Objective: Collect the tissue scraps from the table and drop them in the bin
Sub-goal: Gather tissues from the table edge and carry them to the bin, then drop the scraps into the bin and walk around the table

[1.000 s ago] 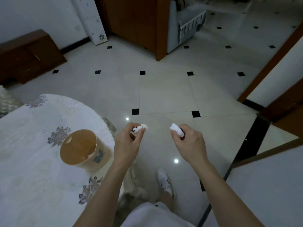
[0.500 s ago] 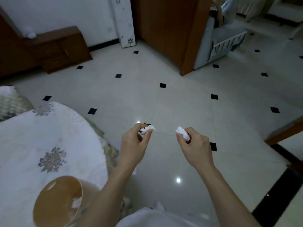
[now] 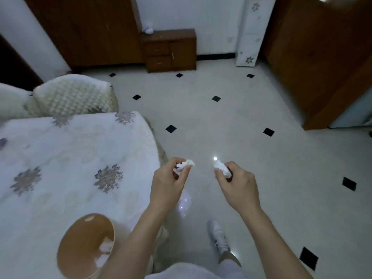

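Note:
My left hand [image 3: 167, 184] pinches a crumpled white tissue scrap [image 3: 186, 164] between thumb and fingers. My right hand [image 3: 237, 188] grips a second white tissue scrap [image 3: 221, 167]. Both hands hover over the tiled floor, right of the table's edge. The tan round bin [image 3: 84, 246] stands on the table [image 3: 60, 162] at the lower left, partly behind my left forearm. A few white scraps lie inside it. The table wears a white cloth with grey flower prints.
Two quilted chair backs [image 3: 74, 95] stand behind the table. A small wooden cabinet [image 3: 170, 50] sits against the far wall, a dark wardrobe to its left, a wooden door at right. My white shoe [image 3: 218, 236] is on the floor below my hands.
The view has swung to the left, bringing the table, chairs and cabinet into sight. Both hands still hold their scraps in the same pose; the bin now sits at the lower left.

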